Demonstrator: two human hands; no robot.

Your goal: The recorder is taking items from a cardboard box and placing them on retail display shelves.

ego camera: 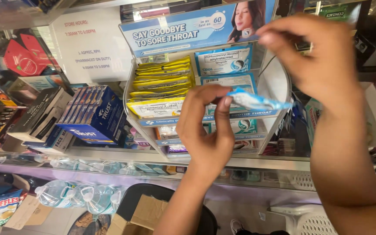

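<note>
In front of the clear acrylic display rack [279, 87] on the glass counter shelf [109, 154], we raise both hands. Our left hand [207, 130] pinches one end of a small blue-and-white foil sachet [255, 101]; thumb and forefinger are clamped on it, the other fingers curled. The sachet lies level, its far end free, before the rack's middle tier. Our right hand [316, 54] hangs above and to the right, blurred, fingertips bunched together near the rack's top right corner; we cannot tell if they grip anything.

Inside the rack: a stack of yellow sachets [162, 85] at the left side, blue-and-white sachets [223, 61] at the right. A dark blue carton of small boxes [94, 114] stands just left of the rack. Below the shelf, water bottles [77, 193] lie near the left corner.
</note>
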